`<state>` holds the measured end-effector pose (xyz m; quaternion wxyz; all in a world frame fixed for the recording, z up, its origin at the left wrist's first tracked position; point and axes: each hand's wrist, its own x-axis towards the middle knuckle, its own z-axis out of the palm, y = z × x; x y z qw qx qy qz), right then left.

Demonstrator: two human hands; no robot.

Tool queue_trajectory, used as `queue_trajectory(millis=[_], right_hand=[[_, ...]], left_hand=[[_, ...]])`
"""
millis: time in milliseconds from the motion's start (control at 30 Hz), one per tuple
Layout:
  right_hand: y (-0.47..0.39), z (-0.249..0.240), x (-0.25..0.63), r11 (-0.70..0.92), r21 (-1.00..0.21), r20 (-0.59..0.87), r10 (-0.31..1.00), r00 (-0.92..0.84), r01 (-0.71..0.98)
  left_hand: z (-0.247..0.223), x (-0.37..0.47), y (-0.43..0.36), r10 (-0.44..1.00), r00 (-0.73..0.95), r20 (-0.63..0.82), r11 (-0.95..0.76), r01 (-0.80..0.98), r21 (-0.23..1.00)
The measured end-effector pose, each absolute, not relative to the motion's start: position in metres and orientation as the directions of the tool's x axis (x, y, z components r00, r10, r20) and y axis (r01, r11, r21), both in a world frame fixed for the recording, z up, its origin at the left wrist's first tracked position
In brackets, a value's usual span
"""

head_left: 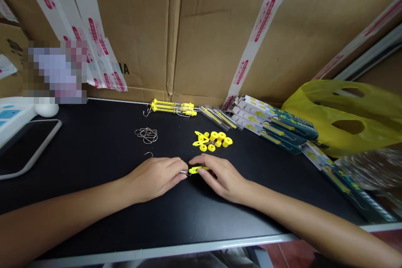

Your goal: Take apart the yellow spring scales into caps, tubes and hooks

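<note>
My left hand (pixel 158 178) is closed around a small metal spring (pixel 184 172), whose end shows at the fingertips. In my right hand (pixel 221 176) a flat yellow plastic piece (pixel 196 170) is pinched between thumb and fingers. The spring's end and the yellow piece meet in the gap between the hands. A thin metal hook (pixel 148 154) pokes out behind my left hand. Beyond it lies a small heap of bent wire hooks (pixel 147 135). Past my right hand, yellow caps (pixel 226 141) and other small yellow parts are piled with several coil springs (pixel 211 142).
Yellow spring scales (pixel 172 107) lie at the back, beside clear tubes (pixel 220 118) with springs. Printed boxes (pixel 270 121) are stacked at right, near a yellow plastic bag (pixel 339 113). A phone (pixel 28 146) lies at left. Cardboard (pixel 201 29) walls the back.
</note>
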<state>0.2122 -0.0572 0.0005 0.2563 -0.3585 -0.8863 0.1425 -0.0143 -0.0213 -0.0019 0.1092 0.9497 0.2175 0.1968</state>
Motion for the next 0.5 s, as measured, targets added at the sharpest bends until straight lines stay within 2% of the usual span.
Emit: queue_trajectory(millis=[100,233,500], right_hand=[[-0.0562,-0.0028,0.2131,0.754,-0.279,0.412,0.653,-0.635,0.594],[-0.0542,-0.0023,0.2129,0.77,-0.067,0.418,0.599,-0.683,0.635],[-0.0533,-0.0016,0.2066,0.771,0.027,0.404,0.573,-0.713,0.636]], left_hand=[[-0.0022,-0.0136,-0.0212,0.464,0.82,0.336,-0.883,0.397,0.251],[-0.0035,-0.0124,-0.0216,0.448,0.823,0.35,-0.894,0.414,0.172],[-0.0068,-0.01,-0.023,0.415,0.846,0.335,-0.907,0.416,0.072]])
